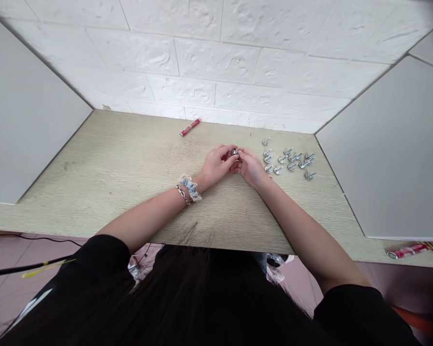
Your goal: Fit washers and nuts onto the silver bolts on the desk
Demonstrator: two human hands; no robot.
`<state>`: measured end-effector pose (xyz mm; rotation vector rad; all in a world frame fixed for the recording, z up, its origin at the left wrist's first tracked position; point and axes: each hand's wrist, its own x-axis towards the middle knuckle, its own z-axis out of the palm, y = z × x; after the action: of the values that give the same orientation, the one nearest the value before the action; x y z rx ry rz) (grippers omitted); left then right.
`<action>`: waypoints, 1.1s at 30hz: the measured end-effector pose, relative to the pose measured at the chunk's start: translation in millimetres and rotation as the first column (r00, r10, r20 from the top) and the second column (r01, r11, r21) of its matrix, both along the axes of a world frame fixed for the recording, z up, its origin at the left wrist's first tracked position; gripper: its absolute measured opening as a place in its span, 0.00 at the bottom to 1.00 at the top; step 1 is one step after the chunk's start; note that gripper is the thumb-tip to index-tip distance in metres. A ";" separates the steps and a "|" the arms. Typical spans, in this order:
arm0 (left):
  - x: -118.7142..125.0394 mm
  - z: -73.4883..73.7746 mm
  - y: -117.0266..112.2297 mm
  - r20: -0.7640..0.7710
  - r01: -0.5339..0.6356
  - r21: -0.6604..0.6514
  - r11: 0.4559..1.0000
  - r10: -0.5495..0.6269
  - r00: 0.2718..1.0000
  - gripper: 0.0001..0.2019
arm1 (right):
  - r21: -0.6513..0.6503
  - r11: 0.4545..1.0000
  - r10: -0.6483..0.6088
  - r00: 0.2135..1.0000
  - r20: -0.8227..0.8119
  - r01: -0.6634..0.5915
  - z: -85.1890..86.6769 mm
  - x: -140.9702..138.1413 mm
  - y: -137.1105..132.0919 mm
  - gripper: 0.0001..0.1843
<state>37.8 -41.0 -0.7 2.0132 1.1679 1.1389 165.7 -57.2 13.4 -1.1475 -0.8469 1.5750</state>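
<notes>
My left hand (216,165) and my right hand (250,167) meet near the middle of the wooden desk (122,168). Both pinch one small silver metal piece (234,152) between their fingertips; it looks like a bolt or a nut, too small to tell apart. My left wrist wears a pale scrunchie (190,186) and a chain bracelet. Several similar silver bolts (288,158) lie in loose rows on the desk just right of my right hand.
A red tube-shaped object (189,127) lies near the back wall. Grey partition panels stand at the left (25,120) and right (389,154) of the desk. A red-and-white item (406,251) lies at the desk's front right corner.
</notes>
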 end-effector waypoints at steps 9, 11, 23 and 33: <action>-0.1 0.6 -0.4 0.009 0.010 -0.006 1.000 -0.010 1.000 0.13 | 0.003 1.000 0.002 1.000 0.001 -0.002 -2.3 -0.3 0.9 0.06; -0.1 0.1 -0.3 0.011 0.012 0.000 1.000 -0.012 1.000 0.13 | 0.004 1.000 0.001 1.000 -0.004 -0.001 -2.6 -0.1 1.2 0.06; 0.3 2.6 -2.4 -0.014 0.009 -0.020 1.000 -0.009 1.000 0.13 | -0.011 1.000 -0.023 0.998 0.052 0.024 -15.0 -2.2 8.0 0.14; 0.4 5.9 -4.2 -0.050 0.057 -0.046 0.997 -0.060 0.997 0.14 | -0.004 0.999 -0.035 0.998 0.044 0.035 -14.4 -1.7 8.6 0.14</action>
<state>38.2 -45.2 5.2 2.0398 1.1417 1.0295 164.0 -48.7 -0.9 -1.1976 -0.8484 1.5288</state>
